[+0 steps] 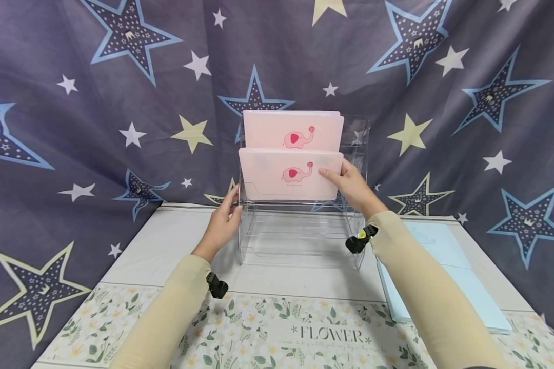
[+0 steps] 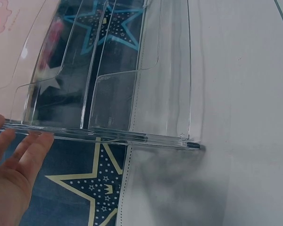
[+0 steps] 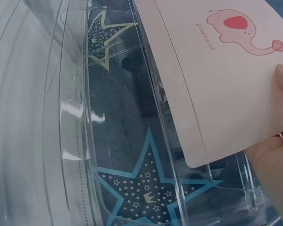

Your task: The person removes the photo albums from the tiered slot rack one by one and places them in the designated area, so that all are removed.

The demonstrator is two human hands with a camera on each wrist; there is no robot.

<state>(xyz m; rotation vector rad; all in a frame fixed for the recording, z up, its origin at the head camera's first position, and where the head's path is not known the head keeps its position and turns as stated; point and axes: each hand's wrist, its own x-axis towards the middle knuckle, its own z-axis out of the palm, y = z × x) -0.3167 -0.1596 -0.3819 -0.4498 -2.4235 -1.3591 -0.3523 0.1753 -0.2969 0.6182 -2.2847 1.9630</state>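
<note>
A clear tiered acrylic file rack [image 1: 300,241] stands on the table before a star-patterned curtain. Its top tier holds a pink elephant folder [image 1: 293,129]. A second pink elephant folder [image 1: 290,174] sits in the middle tier, pinched at its right edge by my right hand [image 1: 351,187], thumb on the front. In the right wrist view this pink folder [image 3: 217,80] slants down into the clear rack [image 3: 108,155]. My left hand [image 1: 223,223] rests with straight fingers against the rack's left side wall; the left wrist view shows the fingers [image 2: 19,155] at the rack's clear edge [image 2: 108,136].
A stack of light blue folders [image 1: 443,271] lies flat on the table to the right of the rack. A floral runner printed "FLOWER" [image 1: 332,335] covers the table's near edge. The star curtain [image 1: 74,128] hangs close behind and to both sides.
</note>
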